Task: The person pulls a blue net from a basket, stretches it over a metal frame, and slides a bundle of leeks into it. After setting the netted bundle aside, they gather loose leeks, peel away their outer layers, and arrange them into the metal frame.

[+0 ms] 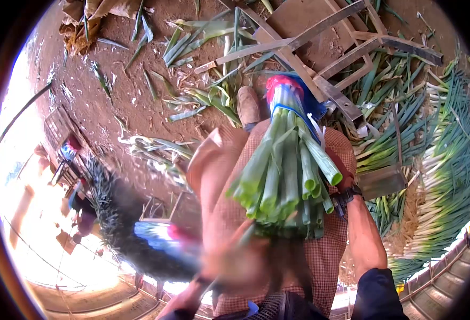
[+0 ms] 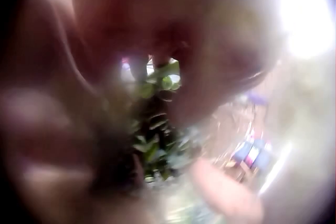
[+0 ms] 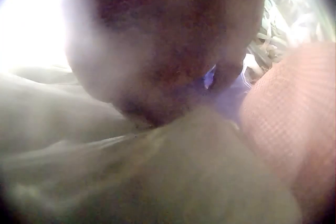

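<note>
Beyond the fingers of both hands spreads brown earthen ground (image 1: 120, 93), strewn with loose leaves. Out past the right fingers curves a broad heap of long, white-and-green stalks (image 1: 443, 165), most laid alongside one another. Ahead of the fingers stands an angular frame of metal and wood (image 1: 299, 40). Past the left fingers is a blurred, dark green leafy mass (image 1: 123, 224) with a blue-and-pink covering beside it.

Nearer, red-brown checked cloth (image 1: 219, 176) covers the lap, and over it, between the hands, lies a thick bundle of green leafy stalks (image 1: 283, 170). The lap probably bears part of its weight. The right hand (image 1: 342, 173) grips the bundle's side, its fingers curled in against the leaves, likely so the stalks stay gathered. The left hand (image 1: 235, 261) is a blur near the cut ends; whether its fingers are spread or closed cannot be told.

The bundle looks fresh and bright, its tubular leaves cropped unevenly and fanning toward the body. A shiny pink-and-blue wrap (image 1: 284, 85) covers its far end, and a narrow blue band (image 1: 291, 108) cinches it just beside.
</note>
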`<action>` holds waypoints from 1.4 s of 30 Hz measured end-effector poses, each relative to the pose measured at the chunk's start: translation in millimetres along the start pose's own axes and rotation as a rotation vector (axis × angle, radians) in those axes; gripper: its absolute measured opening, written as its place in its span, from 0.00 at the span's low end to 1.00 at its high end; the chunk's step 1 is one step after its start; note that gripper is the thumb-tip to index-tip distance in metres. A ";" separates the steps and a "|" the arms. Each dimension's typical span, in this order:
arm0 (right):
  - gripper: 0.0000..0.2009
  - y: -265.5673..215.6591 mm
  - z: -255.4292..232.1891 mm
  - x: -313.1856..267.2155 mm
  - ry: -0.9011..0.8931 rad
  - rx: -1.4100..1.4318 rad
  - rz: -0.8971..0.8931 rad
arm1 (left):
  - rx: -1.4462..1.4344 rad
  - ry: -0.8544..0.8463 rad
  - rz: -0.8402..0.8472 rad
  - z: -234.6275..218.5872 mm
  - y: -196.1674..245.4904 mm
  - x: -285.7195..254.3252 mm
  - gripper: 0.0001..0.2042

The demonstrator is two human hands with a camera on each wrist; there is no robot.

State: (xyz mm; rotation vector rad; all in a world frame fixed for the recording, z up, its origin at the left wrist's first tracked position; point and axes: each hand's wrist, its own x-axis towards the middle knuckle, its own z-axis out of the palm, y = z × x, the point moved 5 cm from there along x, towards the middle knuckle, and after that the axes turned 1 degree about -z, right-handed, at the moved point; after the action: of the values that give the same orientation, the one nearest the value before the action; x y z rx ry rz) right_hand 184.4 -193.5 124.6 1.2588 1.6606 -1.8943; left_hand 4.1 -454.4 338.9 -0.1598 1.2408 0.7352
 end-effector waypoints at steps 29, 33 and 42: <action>0.04 61.9 21.7 1.3 0.410 0.399 -0.172 | 1.134 -0.220 0.266 -50.2 125.9 418.7 0.20; 0.11 39.8 19.9 -4.8 0.499 0.538 -0.118 | 1.113 -0.145 0.183 -43.7 129.0 414.9 0.21; 0.16 23.7 12.4 -18.5 0.626 0.441 0.066 | 1.253 0.071 0.064 -37.3 134.6 415.3 0.20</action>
State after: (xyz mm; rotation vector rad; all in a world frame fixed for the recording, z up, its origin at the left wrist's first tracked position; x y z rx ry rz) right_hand 207.0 -216.7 123.1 2.2354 1.4516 -2.0191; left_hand -50.6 -195.4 -10.3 0.8861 1.5717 -0.0935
